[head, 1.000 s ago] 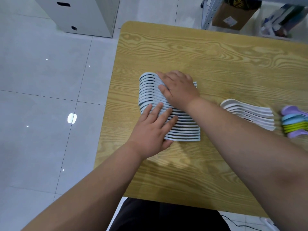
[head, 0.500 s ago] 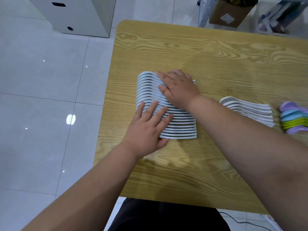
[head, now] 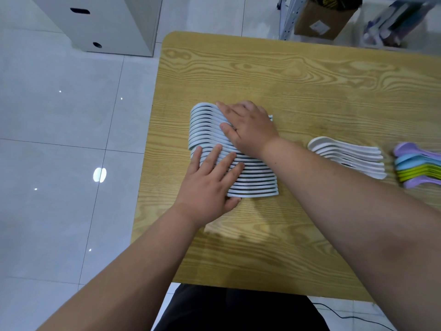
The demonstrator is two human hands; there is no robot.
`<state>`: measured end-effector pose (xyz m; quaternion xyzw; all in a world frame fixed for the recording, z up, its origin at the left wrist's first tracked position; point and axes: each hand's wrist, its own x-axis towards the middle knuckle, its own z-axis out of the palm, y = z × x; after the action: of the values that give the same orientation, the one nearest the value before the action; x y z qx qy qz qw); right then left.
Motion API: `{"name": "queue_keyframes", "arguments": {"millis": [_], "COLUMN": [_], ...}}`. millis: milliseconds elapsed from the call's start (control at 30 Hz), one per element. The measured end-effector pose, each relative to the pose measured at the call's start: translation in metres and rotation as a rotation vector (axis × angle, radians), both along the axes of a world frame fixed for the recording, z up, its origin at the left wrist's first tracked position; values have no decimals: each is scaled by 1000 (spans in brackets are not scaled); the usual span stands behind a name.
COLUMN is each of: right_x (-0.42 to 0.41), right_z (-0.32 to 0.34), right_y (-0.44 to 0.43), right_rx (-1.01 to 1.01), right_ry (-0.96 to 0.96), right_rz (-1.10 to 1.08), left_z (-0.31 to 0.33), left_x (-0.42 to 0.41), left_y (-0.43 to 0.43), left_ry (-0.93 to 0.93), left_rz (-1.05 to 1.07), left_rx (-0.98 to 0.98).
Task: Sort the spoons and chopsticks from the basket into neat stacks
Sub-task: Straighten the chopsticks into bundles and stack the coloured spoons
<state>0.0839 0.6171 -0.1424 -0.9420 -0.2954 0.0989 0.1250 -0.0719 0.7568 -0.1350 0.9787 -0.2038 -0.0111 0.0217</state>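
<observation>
Pale grey floor tiles [head: 59,115] fill the left side of the view, with small light spots reflecting on them. Beside them stands the wood-grain counter [head: 310,80], its rounded far-left corner showing. Beyond that corner a white cabinet [head: 114,22] sits on the floor, and a cardboard box [head: 319,20] stands past the counter's far edge, next to a metal rack leg.

On the left part of the counter lies a long row of pale blue spoons [head: 257,185], nested one behind the other, bowls to the left and handles to the right. Well to its right lies a shorter row of white spoons [head: 346,156], nested the same way. Just beside that, at the frame's right edge, sits a small stack of coloured spoons [head: 415,168] in purple, blue and green.

Both forearms reach in from the bottom of the view. The left hand [head: 207,185] lies flat on the near part of the blue row, its fingers [head: 229,163] straight and spread across the spoons, thumb against the nearest one. The right hand [head: 250,127] lies flat on the far part of the row, fingers [head: 226,108] straight and pointing left over the bowls. Neither hand grips anything; both press down on the spoons, palms down
</observation>
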Motion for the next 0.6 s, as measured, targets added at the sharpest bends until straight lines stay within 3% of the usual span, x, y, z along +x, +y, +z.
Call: {"name": "queue_keyframes", "arguments": {"millis": [600], "right_x": [-1], "right_z": [4], "right_y": [-5], "right_rx": [11], "right_ry": [50], "right_rz": [25], "left_z": [0], "left_x": [-3], "left_y": [-2], "left_ry": [-29], "left_rz": [0], "left_rx": [1]}}
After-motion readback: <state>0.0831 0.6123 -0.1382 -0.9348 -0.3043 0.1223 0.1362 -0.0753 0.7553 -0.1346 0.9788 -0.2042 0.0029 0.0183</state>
